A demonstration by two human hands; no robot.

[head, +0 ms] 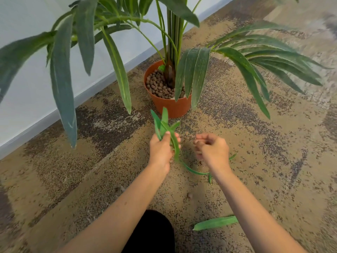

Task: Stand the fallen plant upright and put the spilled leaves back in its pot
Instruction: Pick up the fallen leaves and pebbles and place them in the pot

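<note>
The plant (pixel 173 42) stands upright in its pot (pixel 173 105) on the carpet (pixel 273 161), near the wall (pixel 27 88). Righting is done, and the step in hand is leaf collection.

The left hand (pixel 162 150) is clenched around a bunch of leaves (pixel 165 123), tips pointing toward the pot. The right hand (pixel 212 148) is half curled just beside it; whether it holds anything cannot be told. A thin leaf (pixel 193 171) curves on the carpet below the hands. A broad leaf (pixel 216 223) lies well apart, nearer the person, and a pebble (pixel 190 195) lies between.

Next move, as judged: pick up both remaining leaves with the right hand, then carry the bunch forward and set it on the pot's pebbles (pixel 160 86), clear of the drooping fronds.
</note>
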